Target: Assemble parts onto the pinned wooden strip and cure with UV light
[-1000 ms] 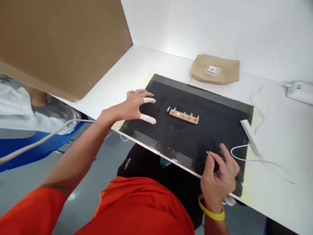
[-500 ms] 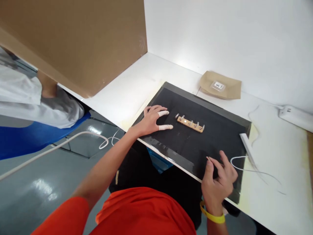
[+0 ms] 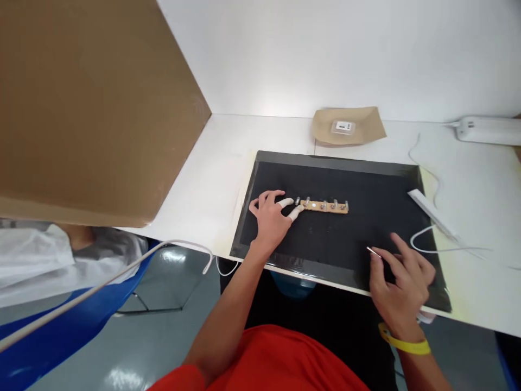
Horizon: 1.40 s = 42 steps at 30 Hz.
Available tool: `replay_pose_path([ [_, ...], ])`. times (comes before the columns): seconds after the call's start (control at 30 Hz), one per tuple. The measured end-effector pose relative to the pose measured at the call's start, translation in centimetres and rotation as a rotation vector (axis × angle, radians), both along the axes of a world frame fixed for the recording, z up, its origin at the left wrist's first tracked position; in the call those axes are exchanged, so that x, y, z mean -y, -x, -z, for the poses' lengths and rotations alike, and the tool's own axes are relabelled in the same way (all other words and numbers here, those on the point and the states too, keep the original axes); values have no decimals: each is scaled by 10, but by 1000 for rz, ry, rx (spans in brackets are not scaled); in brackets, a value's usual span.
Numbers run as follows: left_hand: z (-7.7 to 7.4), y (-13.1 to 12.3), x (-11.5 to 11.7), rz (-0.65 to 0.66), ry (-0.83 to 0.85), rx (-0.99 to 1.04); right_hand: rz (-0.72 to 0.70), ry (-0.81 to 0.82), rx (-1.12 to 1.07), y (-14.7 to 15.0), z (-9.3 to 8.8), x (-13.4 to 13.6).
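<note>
A narrow tan strip, with several small clear upright pieces along it and a white dot, lies on the black mat. Just off its left end is one more small clear piece. My left hand, white finger cots on thumb and index finger, has its fingers spread. The thumb tip reaches the strip's left end; the index tip is close beside the loose piece. Over the mat's lower right, my right hand pinches a thin light-coloured stick between thumb and index finger; its rear is hidden.
Behind the mat stands a brown paper tray with a small labelled clear box. A white bar-shaped device with a cable lies right. A white power strip is farther back. Cardboard walls the left; a seated person's clothing shows below it.
The camera view has turned. My left hand has moved right to the strip's left end, its thumb now at the strip. My right hand still pinches the thin stick.
</note>
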<state>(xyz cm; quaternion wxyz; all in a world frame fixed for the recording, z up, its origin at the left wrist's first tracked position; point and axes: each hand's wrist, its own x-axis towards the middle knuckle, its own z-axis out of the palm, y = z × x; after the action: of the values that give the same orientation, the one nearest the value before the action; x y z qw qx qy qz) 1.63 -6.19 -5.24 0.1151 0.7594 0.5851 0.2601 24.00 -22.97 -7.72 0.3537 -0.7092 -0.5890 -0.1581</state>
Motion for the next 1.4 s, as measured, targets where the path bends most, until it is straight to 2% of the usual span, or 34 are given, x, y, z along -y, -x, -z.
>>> replay_pose_path([
  [0.33,-4,-15,5,-106,122,-7,-19,1,5,0,-1,0],
  [0.7,-2,-12,1,-70,131,32,-45,-15,-51,-2,-3,4],
  [1.23,-10,-15,-3,-130,176,55,-57,-10,-126,-3,-7,7],
  [1.4,-13,-14,1,-105,156,-4,-61,-13,-140,-3,-8,6],
])
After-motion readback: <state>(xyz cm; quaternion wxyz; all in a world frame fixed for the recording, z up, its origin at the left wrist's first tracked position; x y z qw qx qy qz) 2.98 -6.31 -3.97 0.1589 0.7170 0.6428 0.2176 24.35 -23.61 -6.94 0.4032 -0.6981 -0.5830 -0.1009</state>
